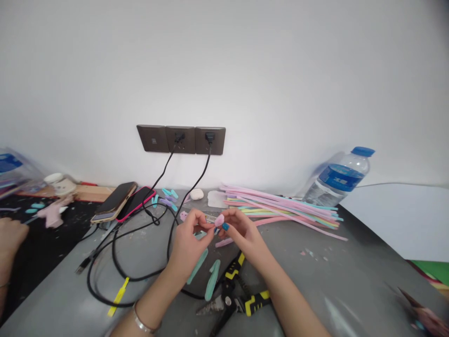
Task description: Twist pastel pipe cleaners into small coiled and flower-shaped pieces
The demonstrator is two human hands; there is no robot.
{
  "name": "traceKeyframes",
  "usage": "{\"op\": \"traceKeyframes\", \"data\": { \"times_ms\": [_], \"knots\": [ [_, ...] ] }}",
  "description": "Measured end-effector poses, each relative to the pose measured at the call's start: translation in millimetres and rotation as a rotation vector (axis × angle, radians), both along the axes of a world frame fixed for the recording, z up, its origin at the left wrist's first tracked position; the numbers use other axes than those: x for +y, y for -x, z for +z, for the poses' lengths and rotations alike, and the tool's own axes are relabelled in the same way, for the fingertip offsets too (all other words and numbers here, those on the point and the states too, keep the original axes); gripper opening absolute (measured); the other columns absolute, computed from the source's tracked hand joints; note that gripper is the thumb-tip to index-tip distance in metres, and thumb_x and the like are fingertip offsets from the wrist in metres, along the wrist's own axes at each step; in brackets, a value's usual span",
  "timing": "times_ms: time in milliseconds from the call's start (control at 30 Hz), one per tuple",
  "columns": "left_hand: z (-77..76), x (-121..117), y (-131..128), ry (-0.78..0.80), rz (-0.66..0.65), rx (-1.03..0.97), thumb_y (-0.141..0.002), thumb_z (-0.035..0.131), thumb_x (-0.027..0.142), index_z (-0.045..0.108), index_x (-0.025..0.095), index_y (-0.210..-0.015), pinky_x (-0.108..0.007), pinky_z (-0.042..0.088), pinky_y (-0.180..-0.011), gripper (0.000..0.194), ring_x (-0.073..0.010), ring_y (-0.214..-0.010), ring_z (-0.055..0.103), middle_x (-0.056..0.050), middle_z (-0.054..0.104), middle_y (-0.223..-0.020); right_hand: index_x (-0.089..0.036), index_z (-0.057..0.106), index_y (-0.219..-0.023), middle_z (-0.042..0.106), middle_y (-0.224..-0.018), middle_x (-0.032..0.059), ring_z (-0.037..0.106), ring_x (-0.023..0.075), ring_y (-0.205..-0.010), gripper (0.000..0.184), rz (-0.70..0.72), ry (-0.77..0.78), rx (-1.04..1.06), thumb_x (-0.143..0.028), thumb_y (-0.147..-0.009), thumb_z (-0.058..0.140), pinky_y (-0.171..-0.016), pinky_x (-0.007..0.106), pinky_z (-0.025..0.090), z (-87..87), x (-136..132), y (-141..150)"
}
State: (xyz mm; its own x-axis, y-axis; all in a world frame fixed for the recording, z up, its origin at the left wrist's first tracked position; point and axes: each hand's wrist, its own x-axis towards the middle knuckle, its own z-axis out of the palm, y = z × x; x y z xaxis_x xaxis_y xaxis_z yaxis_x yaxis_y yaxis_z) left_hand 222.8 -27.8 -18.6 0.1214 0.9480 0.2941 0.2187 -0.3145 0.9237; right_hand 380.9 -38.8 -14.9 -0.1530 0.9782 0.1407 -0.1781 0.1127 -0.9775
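Both hands meet above the grey table. My left hand (187, 243) is closed, its thumb and fingers pinching a small folded pink pipe cleaner (219, 220). My right hand (245, 231), with blue nails, pinches the same fuzzy piece from the other side. A narrow shiny strip (210, 218), perhaps a metal clip, shows between the fingers; how it joins the pink piece is unclear. Under the hands lie folded mint-green pipe cleaners (212, 280) and wire strippers (229, 299) with yellow-and-black handles. The far end of another pink strand (224, 242) shows near my right fingers.
A bundle of pastel pipe cleaners (280, 206) lies behind, near a water bottle (340, 178). Left are two phones (135, 203), black looped cables (140, 278), a yellow tie (118, 297) and a white earbud case (197, 194). Another person's hand (12, 236) is far left.
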Motion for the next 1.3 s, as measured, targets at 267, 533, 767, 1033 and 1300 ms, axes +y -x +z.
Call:
{"op": "traceKeyframes", "data": {
  "times_ms": [267,533,767,1033,1300],
  "knots": [
    [1.5,-8,-11,0.009,-0.041,0.024,-0.075,0.059,0.015,0.047,0.021,-0.081,-0.021,0.051,-0.063,0.014,-0.0107,-0.061,0.059,0.006,0.055,-0.065,-0.017,0.066,-0.079,0.065,-0.077,0.003,0.06,0.0163,-0.072,0.024,-0.136,-0.002,0.002,-0.038,-0.071,0.076,-0.066,0.028,0.05,-4.8,5,-1],
    [-0.4,-9,-12,0.076,-0.022,-0.135,-0.074,0.061,0.016,0.036,0.022,-0.072,-0.017,0.044,-0.058,0.026,-0.0083,-0.059,0.05,0.007,0.047,-0.065,-0.019,0.072,-0.085,0.069,-0.079,0.0042,0.062,0.0182,-0.073,0.022,-0.162,-0.015,0.011,-0.034,-0.069,0.076,-0.067,0.03,0.053,-5.4,4,2],
    [-3.7,-10,-11,0.063,-0.012,-0.16,-0.074,0.061,0.015,0.037,0.022,-0.072,-0.017,0.044,-0.06,0.025,-0.0082,-0.061,0.051,0.007,0.047,-0.066,-0.019,0.069,-0.09,0.068,-0.084,0.0038,0.062,0.0186,-0.076,0.025,-0.071,0.018,0.027,-0.036,-0.072,0.073,-0.065,0.029,0.053,-6.3,2,5],
    [-0.9,-7,-11,0.069,-0.044,-0.092,-0.074,0.063,0.017,0.044,0.021,-0.074,-0.023,0.052,-0.067,0.02,-0.0125,-0.069,0.062,0.005,0.052,-0.07,-0.02,0.067,-0.092,0.069,-0.085,0.0044,0.064,0.0188,-0.078,0.028,-0.165,-0.008,0.042,-0.035,-0.07,0.076,-0.069,0.03,0.053,-3.2,3,4],
    [5.4,1,2,-0.088,-0.158,0.183,-0.072,0.066,0.019,0.054,0.02,-0.078,-0.023,0.048,-0.064,0.014,-0.0128,-0.067,0.055,0.002,0.058,-0.074,-0.02,0.067,-0.09,0.069,-0.082,0.0046,0.065,0.0199,-0.076,0.02,-0.194,-0.075,-0.077,-0.032,-0.075,0.07,-0.069,0.031,0.053,-4.3,3,1]
  ]
}}
